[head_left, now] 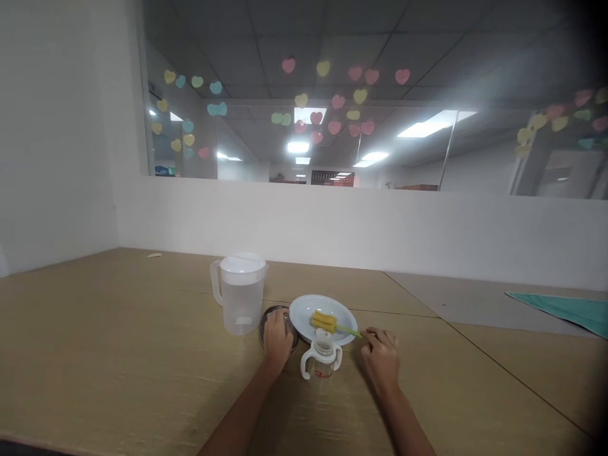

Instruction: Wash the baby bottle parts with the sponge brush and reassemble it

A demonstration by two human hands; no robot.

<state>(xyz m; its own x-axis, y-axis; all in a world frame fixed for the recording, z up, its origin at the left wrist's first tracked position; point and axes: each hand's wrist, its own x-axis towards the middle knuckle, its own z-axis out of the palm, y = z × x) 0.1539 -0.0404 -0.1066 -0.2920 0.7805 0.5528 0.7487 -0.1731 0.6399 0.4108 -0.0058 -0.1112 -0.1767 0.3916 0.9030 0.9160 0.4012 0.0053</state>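
Observation:
My right hand (381, 354) pinches the green handle of a sponge bottle brush (324, 320). The brush's yellow sponge head is over the white oval plate (306, 305). My left hand (278, 339) has its fingers curled down over a dark round dish (264, 324). Something clear shows by those fingertips, too small to make out. Between my hands stands a clear baby bottle (322, 364) with white side handles, red lettering and an uncapped mouth. A translucent lidded pitcher (242, 297) holding clear liquid stands left of the dish.
All this stands on a wooden table (118, 354) with seams between its boards. A teal cloth (565, 310) lies at the far right, and a small pale flat piece (154, 255) at the back left. Behind the table rises a white wall (308, 218) with a window above.

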